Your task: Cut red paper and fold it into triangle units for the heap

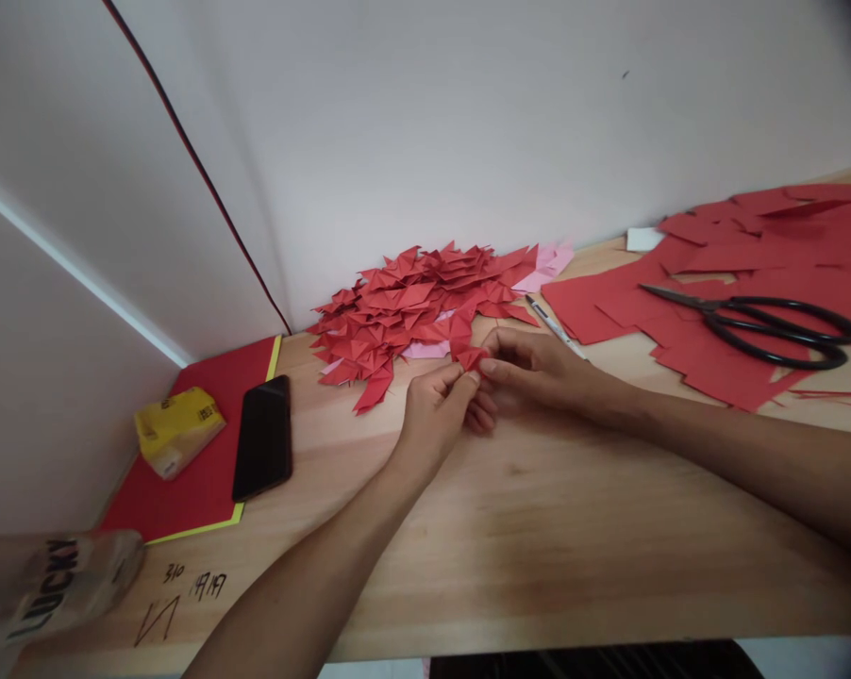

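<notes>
A small folded piece of red paper [469, 357] is pinched between my two hands, above the wooden table. My left hand [436, 404] grips it from the near left side with thumb and fingers. From the right, my right hand [528, 366] holds its other edge between thumb and forefinger. The fingers hide much of the paper, so its exact folds cannot be made out. Just beyond my hands lies a heaped pile of folded red paper pieces [397, 306], with some pink paper [544, 268] among them.
Black-handled scissors [772, 325] rest on red paper sheets [737, 255] at the right. A pen [554, 325] lies beside them. To the left are a phone [263, 438], a yellow packet [179, 429] on red sheets [191, 505], and a clear plastic bottle [58, 585]. A wall stands behind.
</notes>
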Action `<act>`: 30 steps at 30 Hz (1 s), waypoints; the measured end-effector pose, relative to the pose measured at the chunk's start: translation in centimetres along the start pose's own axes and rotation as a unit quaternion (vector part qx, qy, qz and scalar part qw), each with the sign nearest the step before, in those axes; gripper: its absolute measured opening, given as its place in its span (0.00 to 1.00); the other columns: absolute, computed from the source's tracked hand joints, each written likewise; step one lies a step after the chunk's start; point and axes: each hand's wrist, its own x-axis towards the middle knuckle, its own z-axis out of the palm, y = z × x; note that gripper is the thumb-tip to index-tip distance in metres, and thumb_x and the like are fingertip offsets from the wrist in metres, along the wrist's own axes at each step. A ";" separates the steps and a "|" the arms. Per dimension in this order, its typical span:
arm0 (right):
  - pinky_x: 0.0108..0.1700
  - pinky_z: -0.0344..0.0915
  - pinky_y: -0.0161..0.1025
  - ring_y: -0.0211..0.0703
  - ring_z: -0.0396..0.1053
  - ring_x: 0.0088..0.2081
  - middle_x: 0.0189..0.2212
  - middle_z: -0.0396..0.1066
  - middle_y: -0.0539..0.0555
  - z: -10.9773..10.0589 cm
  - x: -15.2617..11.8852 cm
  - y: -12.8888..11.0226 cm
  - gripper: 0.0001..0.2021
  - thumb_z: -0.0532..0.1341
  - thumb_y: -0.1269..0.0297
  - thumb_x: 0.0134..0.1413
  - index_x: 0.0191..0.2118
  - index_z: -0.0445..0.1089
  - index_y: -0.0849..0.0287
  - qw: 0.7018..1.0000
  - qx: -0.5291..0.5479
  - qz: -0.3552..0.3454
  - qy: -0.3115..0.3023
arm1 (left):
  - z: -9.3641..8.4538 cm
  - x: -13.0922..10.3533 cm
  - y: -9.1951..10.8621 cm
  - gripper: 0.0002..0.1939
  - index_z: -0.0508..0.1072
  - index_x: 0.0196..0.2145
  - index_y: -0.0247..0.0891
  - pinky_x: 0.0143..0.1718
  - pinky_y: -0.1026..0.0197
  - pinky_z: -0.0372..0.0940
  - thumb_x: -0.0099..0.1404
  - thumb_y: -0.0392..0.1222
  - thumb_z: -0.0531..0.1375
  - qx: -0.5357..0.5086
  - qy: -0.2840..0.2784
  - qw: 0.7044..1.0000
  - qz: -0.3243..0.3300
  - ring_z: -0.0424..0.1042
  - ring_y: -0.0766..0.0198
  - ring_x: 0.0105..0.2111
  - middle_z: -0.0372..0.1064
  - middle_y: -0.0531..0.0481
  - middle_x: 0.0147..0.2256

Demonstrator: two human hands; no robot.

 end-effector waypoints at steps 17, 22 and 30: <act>0.33 0.59 0.37 0.40 0.65 0.31 0.29 0.68 0.51 -0.7 0.3 0.0 0.13 0.53 0.55 0.63 0.32 0.65 0.58 0.997 -0.054 -0.003 -0.056 | -0.1 0.1 0.2 0.11 0.69 0.24 0.35 0.15 0.71 0.55 0.62 0.39 0.54 0.088 0.013 0.996 0.029 0.61 0.74 0.13 0.64 0.56 0.16; 0.31 0.55 0.37 0.39 0.61 0.29 0.27 0.64 0.49 -0.9 0.2 -0.9 0.12 0.55 0.56 0.60 0.30 0.65 0.58 0.993 -0.074 0.038 -0.089 | -0.3 0.0 0.0 0.12 0.67 0.21 0.36 0.15 0.71 0.54 0.61 0.39 0.54 0.131 0.020 0.990 0.045 0.59 0.74 0.12 0.63 0.57 0.15; 0.33 0.56 0.38 0.41 0.62 0.31 0.30 0.67 0.51 -1.3 0.4 -1.0 0.10 0.54 0.59 0.59 0.33 0.67 0.58 0.990 -0.098 0.027 -0.101 | -0.5 0.2 0.0 0.12 0.67 0.22 0.36 0.15 0.69 0.52 0.61 0.39 0.53 0.126 0.011 0.991 0.034 0.58 0.73 0.12 0.63 0.57 0.15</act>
